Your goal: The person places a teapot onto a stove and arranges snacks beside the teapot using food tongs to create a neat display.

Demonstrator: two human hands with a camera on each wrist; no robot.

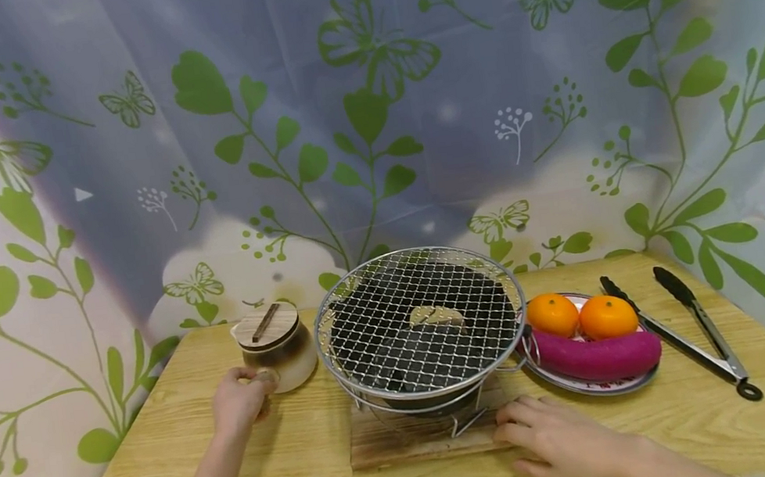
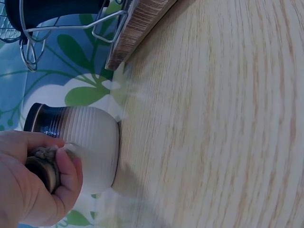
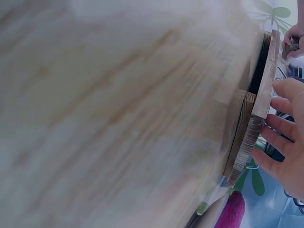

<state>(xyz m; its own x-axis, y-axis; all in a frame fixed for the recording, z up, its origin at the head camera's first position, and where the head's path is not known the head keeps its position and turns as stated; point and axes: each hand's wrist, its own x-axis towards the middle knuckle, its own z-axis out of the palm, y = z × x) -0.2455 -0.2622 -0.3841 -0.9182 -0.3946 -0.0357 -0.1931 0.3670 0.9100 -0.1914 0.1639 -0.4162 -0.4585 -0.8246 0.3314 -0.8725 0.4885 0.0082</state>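
On the left of the table stands a brown-and-cream ceramic teapot (image 1: 290, 363) with a wooden lid (image 1: 268, 325). My left hand (image 1: 241, 400) grips its hollow, rope-wrapped side handle (image 2: 43, 166); the ribbed body looks to be resting on the table. A round charcoal grill with a wire mesh (image 1: 427, 320) stands mid-table on a wooden board (image 1: 405, 440). Some pale thing shows under the mesh, its kind unclear. My right hand (image 1: 564, 438) lies at the board's right front corner, fingers spread and fairly straight, fingertips at the board's edge (image 3: 259, 111).
Right of the grill, a plate (image 1: 584, 389) holds two oranges (image 1: 578, 314) and a purple sweet potato (image 1: 597, 356). Black-tipped metal tongs (image 1: 709, 343) lie spread beyond it. A leaf-patterned curtain (image 1: 368, 114) hangs behind the table.
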